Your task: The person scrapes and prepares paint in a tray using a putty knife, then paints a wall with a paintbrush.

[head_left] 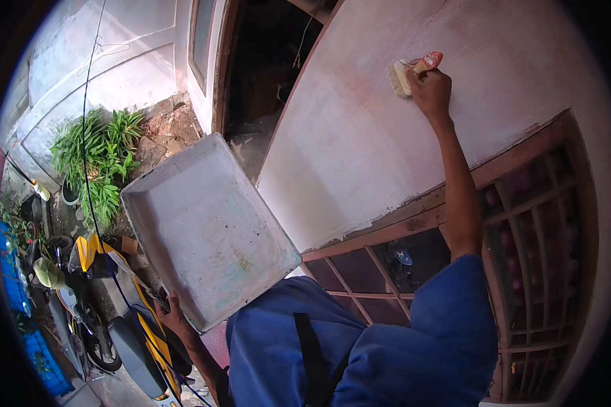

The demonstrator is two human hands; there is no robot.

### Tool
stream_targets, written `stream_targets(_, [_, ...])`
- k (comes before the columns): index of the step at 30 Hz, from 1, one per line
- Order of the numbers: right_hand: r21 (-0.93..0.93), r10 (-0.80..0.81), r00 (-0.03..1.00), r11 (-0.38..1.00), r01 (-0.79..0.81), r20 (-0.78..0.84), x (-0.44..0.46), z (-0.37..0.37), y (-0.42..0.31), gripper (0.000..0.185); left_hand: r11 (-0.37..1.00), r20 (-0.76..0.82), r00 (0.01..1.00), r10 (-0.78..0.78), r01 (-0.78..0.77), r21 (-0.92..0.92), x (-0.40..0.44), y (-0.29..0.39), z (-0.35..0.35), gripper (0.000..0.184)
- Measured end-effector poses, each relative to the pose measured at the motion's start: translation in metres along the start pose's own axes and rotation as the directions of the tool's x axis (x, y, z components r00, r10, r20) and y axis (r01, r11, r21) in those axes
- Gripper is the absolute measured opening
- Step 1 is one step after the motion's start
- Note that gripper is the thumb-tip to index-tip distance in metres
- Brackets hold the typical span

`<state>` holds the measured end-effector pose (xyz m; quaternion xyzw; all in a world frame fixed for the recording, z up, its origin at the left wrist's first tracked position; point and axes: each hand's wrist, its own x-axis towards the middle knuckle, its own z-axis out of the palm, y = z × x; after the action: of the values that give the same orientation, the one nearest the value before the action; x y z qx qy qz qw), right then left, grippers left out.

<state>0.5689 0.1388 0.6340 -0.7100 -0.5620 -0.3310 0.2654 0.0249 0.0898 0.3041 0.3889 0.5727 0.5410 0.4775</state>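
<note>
My right hand (431,91) is closed around the orange-tipped handle of a wide paint brush (402,78), whose pale bristles lie against the pinkish-white wall (360,129). On the left, my left hand (174,313) grips the lower left edge of a large rectangular tray (210,230). Whitish paint and faint green stains coat the inside of the tray. Part of my left hand is hidden behind the tray's rim.
Below the painted wall is a wooden-framed window (387,271), with a barred one (543,237) at the right. A dark doorway (258,68) opens at the top. Leafy plants (102,156) and a yellow-and-black motorbike (142,339) are at the left. A dark cable (85,136) hangs there.
</note>
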Motion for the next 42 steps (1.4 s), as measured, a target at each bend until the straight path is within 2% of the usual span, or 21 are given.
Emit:
stream_targets(2, [-0.224,-0.017,0.998,0.974,0.031,0.065,0.021,-0.001,0.006,0.023,0.999,-0.005,1.0,-0.009,0.01,0.031,0.0,0.006,0.0,0.031])
stream_targets(5, [-0.368,-0.211,0.977,0.91,0.193,-0.009,0.039,-0.03,-0.034,0.017,0.998,-0.015,0.999,-0.031,0.032,0.054,-0.001,0.006,0.001,0.031])
stream_targets(8, [-0.569,-0.486,0.873,0.727,0.384,-0.032,0.032,-0.021,-0.048,0.01,0.999,-0.018,0.999,-0.027,0.027,0.038,0.0,0.003,0.001,0.033])
stream_targets(9, [-0.609,-0.499,0.866,0.679,0.409,0.025,0.021,-0.005,-0.042,0.01,0.999,-0.016,1.0,-0.027,0.028,0.044,0.0,0.005,0.001,0.034])
stream_targets(12, [-0.551,-0.533,0.814,0.617,0.561,0.232,-0.042,0.059,-0.034,0.01,1.0,-0.022,1.0,-0.011,0.011,-0.001,0.004,-0.01,-0.003,0.036])
stream_targets(14, [-0.376,-0.498,0.77,0.676,0.633,0.399,-0.085,0.095,-0.036,0.012,1.0,-0.028,1.0,-0.001,0.001,-0.024,0.005,-0.015,-0.004,0.037])
stream_targets(17, [-0.106,-0.279,0.841,0.925,0.365,0.464,-0.092,0.112,-0.032,0.004,1.0,-0.031,1.0,0.002,-0.002,-0.018,0.003,-0.005,0.0,0.037])
stream_targets(19, [-0.182,-0.315,0.873,0.898,0.402,0.374,-0.062,0.087,-0.023,0.014,1.0,-0.026,1.0,-0.009,0.008,-0.022,0.0,0.003,0.002,0.037])
stream_targets(21, [-0.26,-0.225,0.938,0.92,0.293,0.262,-0.015,0.042,-0.026,0.023,1.0,-0.024,0.999,-0.025,0.026,0.015,0.004,-0.007,-0.003,0.037])
stream_targets(22, [-0.365,-0.214,0.959,0.891,0.27,0.186,0.007,0.016,-0.035,0.026,0.999,-0.023,0.999,-0.035,0.036,0.034,0.004,-0.012,-0.005,0.037])
stream_targets(24, [-0.492,-0.389,0.921,0.801,0.342,0.007,0.037,-0.023,-0.038,0.014,0.996,-0.006,0.999,-0.049,0.05,0.072,0.001,0.002,-0.001,0.037])
stream_targets(27, [-0.779,-0.558,0.829,0.506,0.372,0.033,0.044,-0.048,-0.042,0.009,0.993,-0.011,0.999,-0.045,0.046,0.113,0.001,0.002,-0.002,0.037])
stream_targets(29, [-0.76,-0.453,0.887,0.543,0.357,0.093,0.015,-0.03,-0.037,0.008,0.993,-0.015,0.999,-0.05,0.051,0.111,0.001,0.0,-0.001,0.037])
stream_targets(30, [-0.792,-0.46,0.86,0.43,0.433,0.221,-0.01,-0.011,-0.032,0.01,0.993,-0.008,0.998,-0.059,0.06,0.104,0.001,0.003,-0.002,0.037])
stream_targets(32, [-0.547,-0.489,0.78,0.558,0.624,0.39,-0.073,0.033,-0.026,0.015,0.997,-0.016,0.999,-0.042,0.043,0.06,0.002,0.001,-0.001,0.036])
stream_targets(33, [-0.409,-0.406,0.751,0.654,0.637,0.52,-0.108,0.053,-0.029,0.018,0.998,-0.019,0.999,-0.044,0.045,0.05,0.001,-0.003,-0.002,0.036])
stream_targets(35, [-0.115,-0.292,0.688,0.869,0.481,0.665,-0.142,0.071,-0.037,0.018,0.999,-0.03,0.999,-0.041,0.042,0.033,0.003,-0.009,-0.003,0.035])
stream_targets(38, [-0.079,-0.347,0.764,0.885,0.458,0.544,-0.099,0.058,-0.021,0.015,0.999,-0.024,0.999,-0.047,0.047,0.001,0.002,-0.007,-0.003,0.035])
stream_targets(39, [-0.139,-0.172,0.855,0.952,0.271,0.49,-0.067,0.044,-0.019,0.012,0.999,-0.028,0.999,-0.047,0.047,0.0,0.002,-0.005,-0.001,0.035])
stream_targets(41, [-0.28,-0.002,0.938,0.954,0.106,0.347,0.009,-0.003,-0.036,0.029,0.999,-0.03,0.998,-0.048,0.048,0.004,0.0,0.002,0.001,0.036])
stream_targets(42, [-0.315,-0.183,0.971,0.923,0.224,0.154,0.039,-0.023,-0.032,0.036,0.999,-0.027,0.998,-0.05,0.05,0.015,0.001,0.0,0.0,0.037])
